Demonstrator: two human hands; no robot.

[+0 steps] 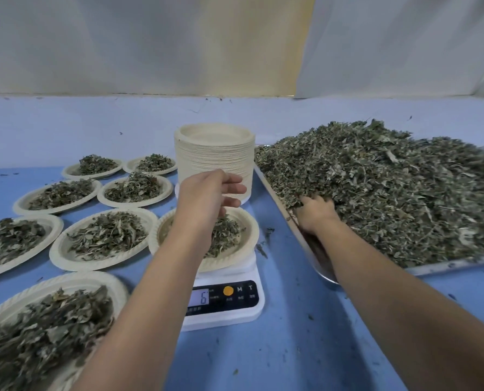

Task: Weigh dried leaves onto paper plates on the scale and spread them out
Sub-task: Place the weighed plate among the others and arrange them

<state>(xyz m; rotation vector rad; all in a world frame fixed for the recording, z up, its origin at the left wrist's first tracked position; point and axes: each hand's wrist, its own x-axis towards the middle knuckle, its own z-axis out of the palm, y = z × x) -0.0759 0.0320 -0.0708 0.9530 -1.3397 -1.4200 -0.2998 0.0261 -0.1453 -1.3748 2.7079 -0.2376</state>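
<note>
A left hand [207,196] hovers over the leaf-filled paper plate [249,235] on the kitchen scale [235,309] at centre, fingers [235,189] loosely apart, holding nothing visible. At 3 o'clock the right hand [315,213] digs into the dried-leaf heap [390,187]; its buried fingers cannot be judged. The left forearm partly covers the display, risking a misread weight, and a big handful could overshoot or spill.

matt paper plates [215,153], a shiny metal tray [447,265], a smooth white plastic scale [252,311], crinkled dried leaves [390,193].
</note>
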